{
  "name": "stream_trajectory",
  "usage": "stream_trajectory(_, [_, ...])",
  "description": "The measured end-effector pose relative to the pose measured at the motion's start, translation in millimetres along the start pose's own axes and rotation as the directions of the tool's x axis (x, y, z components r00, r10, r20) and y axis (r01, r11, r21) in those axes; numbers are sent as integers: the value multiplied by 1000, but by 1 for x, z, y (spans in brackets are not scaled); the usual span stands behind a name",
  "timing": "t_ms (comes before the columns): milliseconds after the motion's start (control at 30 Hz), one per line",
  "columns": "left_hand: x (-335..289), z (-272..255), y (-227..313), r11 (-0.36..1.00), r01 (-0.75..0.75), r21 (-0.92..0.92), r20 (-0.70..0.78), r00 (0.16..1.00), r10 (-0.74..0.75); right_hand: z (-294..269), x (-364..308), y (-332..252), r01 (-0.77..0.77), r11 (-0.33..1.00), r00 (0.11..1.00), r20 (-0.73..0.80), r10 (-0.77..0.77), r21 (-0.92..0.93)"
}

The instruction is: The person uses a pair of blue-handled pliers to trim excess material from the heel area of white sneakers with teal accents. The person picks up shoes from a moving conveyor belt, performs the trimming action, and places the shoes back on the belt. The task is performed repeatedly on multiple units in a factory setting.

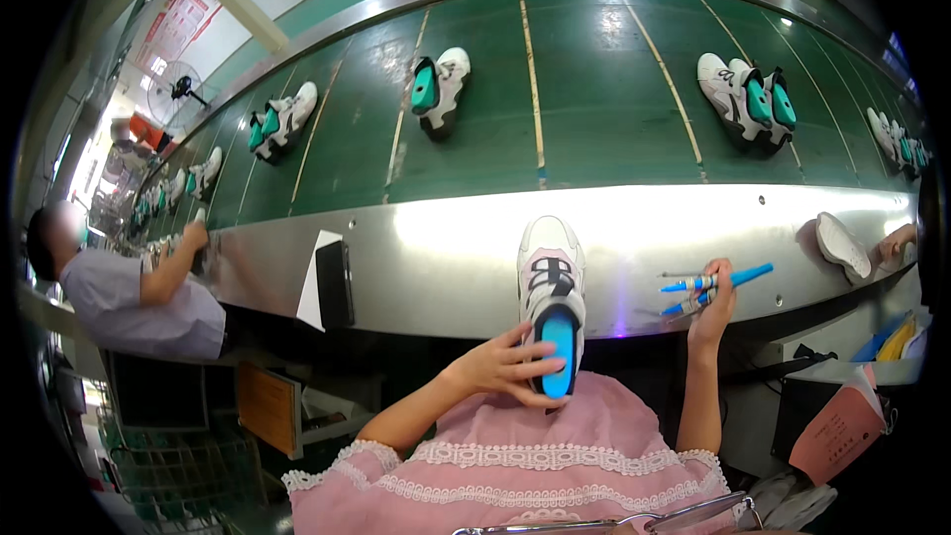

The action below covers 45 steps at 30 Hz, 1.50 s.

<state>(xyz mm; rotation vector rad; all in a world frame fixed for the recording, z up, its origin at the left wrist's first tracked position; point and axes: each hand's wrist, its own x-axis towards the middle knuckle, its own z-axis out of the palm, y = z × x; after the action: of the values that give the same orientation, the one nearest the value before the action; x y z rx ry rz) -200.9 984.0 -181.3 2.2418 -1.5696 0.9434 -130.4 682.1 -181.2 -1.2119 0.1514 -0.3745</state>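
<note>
A white and pink sneaker (552,256) with black straps lies in front of me, its toe on the metal ledge and its heel toward my body. Inside its opening sits a bright blue insert (560,352). My left hand (510,367) grips the heel end, fingers reaching across the collar onto the insert. Off to the right, above the ledge's near edge, my right hand (720,302) is closed round several slim blue pen-like tools (691,284) with pale tips. Their exact kind is too small to make out.
Beyond the metal ledge (456,277) runs a green conveyor belt (584,89) carrying sneakers (441,94) with green inserts. A black flat case (334,284) lies left on white paper. Rightward are a pale sole-like piece (842,246) and another person's hand (898,241). A co-worker (144,297) sits left.
</note>
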Motion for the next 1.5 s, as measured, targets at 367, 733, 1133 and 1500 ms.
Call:
stream_trajectory(367, [95,58,-155,897,214,-386,201,969,-144,-13,14,32,3,882,1000,22,-15,472])
stream_trajectory(733, [-33,68,-294,263,955,-140,-701,91,-707,-7,14,43,21,877,1000,-14,-16,481])
stream_trajectory(1133, [-29,53,-355,253,933,-255,-403,135,-905,-6,17,42,20,889,1000,9,-27,457])
stream_trajectory(1500, [-18,-48,-202,123,962,-244,189,171,-967,0,13,44,-20,894,1000,28,8,448])
